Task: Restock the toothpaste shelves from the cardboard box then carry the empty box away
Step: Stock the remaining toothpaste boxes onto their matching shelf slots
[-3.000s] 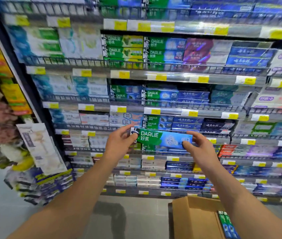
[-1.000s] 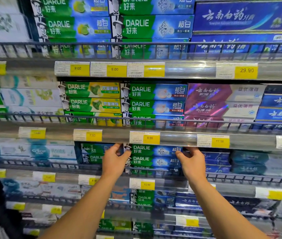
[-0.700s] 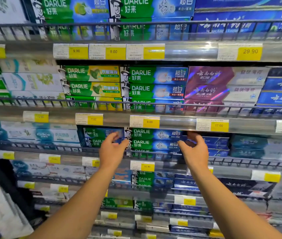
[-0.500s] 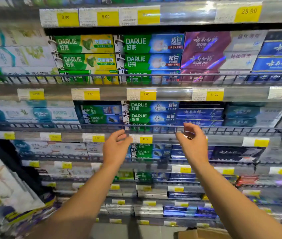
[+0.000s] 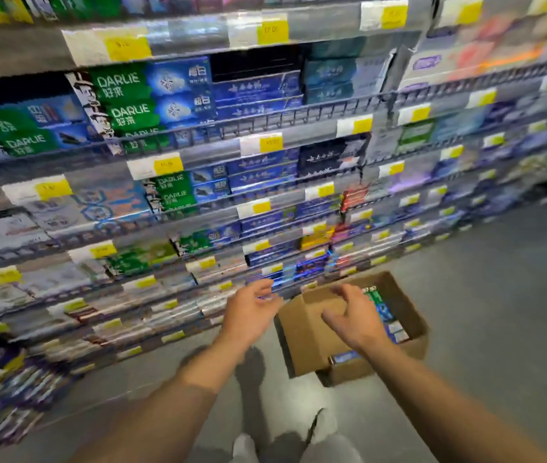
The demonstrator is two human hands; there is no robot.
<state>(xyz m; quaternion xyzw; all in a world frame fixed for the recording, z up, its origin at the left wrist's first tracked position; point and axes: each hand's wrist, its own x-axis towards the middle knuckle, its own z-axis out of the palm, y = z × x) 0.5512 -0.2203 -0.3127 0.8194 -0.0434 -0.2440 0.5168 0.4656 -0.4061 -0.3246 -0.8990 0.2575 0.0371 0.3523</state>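
Note:
An open cardboard box [image 5: 305, 345] stands on the grey floor at the foot of the shelves. Green and blue toothpaste packs [image 5: 380, 307] lie inside it along its right side. My left hand [image 5: 248, 315] hovers just left of the box with fingers loosely spread and holds nothing. My right hand [image 5: 352, 315] hangs over the box opening, fingers relaxed and empty. On the shelf above sits a stack of green-and-blue Darlie toothpaste boxes [image 5: 145, 95]. The whole view is blurred by motion.
Wire-fronted shelves [image 5: 265, 121] full of toothpaste run along the left and back, with yellow price tags [image 5: 270, 30] on their edges. Grey floor [image 5: 499, 312] stretches right of the box. My shoes [image 5: 245, 449] show at the bottom edge.
Both hands let go of the Darlie pack on the shelf and dropped down to the box. The view swung down from the shelves to the floor.

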